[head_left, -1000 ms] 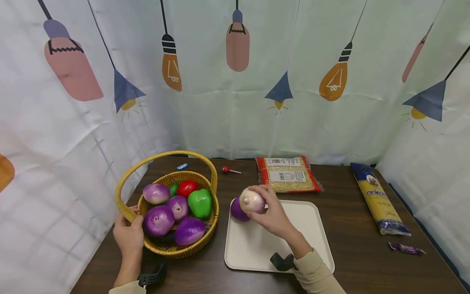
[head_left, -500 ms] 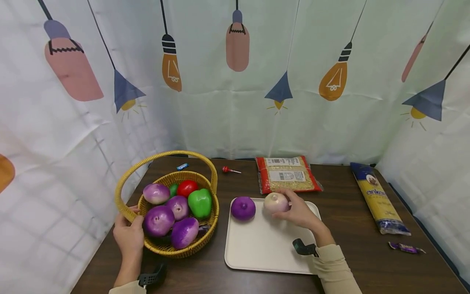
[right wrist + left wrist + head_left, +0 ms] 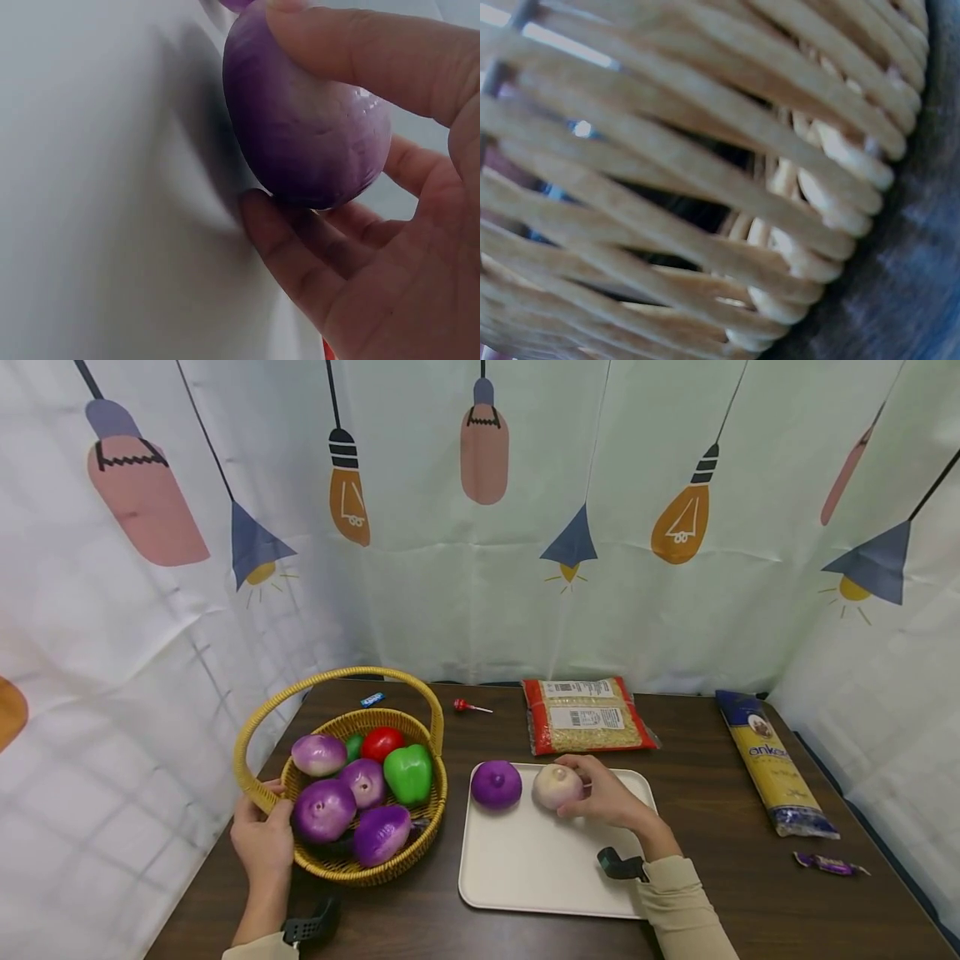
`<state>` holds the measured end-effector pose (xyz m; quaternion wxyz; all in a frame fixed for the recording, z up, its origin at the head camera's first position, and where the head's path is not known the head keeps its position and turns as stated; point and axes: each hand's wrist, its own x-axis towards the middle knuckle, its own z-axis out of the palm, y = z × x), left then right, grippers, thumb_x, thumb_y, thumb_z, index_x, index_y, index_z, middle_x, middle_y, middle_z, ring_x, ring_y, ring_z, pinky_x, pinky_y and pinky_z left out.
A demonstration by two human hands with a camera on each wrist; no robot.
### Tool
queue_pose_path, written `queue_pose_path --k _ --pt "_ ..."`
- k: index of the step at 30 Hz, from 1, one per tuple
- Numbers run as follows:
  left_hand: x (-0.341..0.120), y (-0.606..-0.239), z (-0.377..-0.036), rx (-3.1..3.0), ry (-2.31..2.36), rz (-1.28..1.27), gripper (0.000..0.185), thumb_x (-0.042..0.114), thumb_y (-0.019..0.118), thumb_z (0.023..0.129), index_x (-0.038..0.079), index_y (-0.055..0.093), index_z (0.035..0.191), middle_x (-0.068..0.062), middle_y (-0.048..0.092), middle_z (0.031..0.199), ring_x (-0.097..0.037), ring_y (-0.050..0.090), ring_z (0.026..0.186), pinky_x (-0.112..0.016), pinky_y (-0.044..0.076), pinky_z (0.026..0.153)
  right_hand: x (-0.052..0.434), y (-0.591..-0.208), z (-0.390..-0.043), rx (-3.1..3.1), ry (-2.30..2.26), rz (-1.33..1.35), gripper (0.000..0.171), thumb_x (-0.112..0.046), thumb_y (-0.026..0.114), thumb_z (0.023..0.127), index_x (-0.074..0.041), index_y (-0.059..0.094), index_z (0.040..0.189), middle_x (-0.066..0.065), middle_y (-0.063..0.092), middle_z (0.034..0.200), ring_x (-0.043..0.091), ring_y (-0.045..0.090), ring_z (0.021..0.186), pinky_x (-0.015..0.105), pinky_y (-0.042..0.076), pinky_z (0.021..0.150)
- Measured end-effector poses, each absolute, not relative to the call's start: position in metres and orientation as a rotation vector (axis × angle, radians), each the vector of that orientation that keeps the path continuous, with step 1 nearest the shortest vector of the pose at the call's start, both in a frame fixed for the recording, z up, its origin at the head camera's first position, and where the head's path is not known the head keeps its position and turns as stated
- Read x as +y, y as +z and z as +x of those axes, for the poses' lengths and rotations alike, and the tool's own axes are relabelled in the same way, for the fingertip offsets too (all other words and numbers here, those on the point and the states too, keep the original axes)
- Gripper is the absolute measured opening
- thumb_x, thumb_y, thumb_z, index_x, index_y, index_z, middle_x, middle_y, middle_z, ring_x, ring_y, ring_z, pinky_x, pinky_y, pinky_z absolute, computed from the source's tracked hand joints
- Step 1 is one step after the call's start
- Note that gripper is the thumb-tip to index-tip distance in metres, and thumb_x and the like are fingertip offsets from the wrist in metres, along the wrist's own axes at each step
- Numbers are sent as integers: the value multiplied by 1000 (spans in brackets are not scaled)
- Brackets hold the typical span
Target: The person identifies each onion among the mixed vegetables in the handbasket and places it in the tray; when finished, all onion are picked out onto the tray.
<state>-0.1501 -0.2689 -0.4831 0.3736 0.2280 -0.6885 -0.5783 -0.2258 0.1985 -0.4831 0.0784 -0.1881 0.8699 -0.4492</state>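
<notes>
My right hand (image 3: 600, 793) holds a pale purple onion (image 3: 556, 786) on the white tray (image 3: 540, 868), fingers and thumb curled round it; the right wrist view shows the onion (image 3: 304, 131) resting on the tray (image 3: 97, 187) in my fingers (image 3: 300, 255). A darker purple onion (image 3: 496, 783) sits on the tray just to its left. My left hand (image 3: 262, 835) grips the rim of the wicker basket (image 3: 341, 864), which holds several purple onions, a green pepper (image 3: 408, 773) and a red one (image 3: 382, 742). The left wrist view shows only basket weave (image 3: 705, 187).
On the dark table (image 3: 735, 893) a red noodle packet (image 3: 587, 716) lies behind the tray. A blue pasta bag (image 3: 772, 764) and a purple candy wrapper (image 3: 828, 864) lie at right. A red lollipop (image 3: 465, 706) and a blue candy (image 3: 372, 699) lie near the curtain.
My right hand carried the pale onion from above the dark onion to the right and set it down on the tray. The left hand stayed on the basket.
</notes>
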Motion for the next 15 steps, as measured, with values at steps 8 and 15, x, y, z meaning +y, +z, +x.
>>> queue_pose_path --k 8,15 --pt "-269 -483 -150 -1766 -1498 586 22 -4 56 84 -8 61 105 12 56 96 -5 52 92 -18 37 75 195 -483 -225 2579 -1334 -629 75 -9 84 73 -1 47 137 19 52 128 34 55 110 36 51 86" --pt "-268 -482 -150 -1757 -1510 576 21 -4 56 84 -9 61 104 8 59 99 -8 53 93 -16 39 74 206 -460 -217 2646 -1265 -598 78 -35 79 81 -7 43 144 16 47 142 38 52 121 49 48 94"
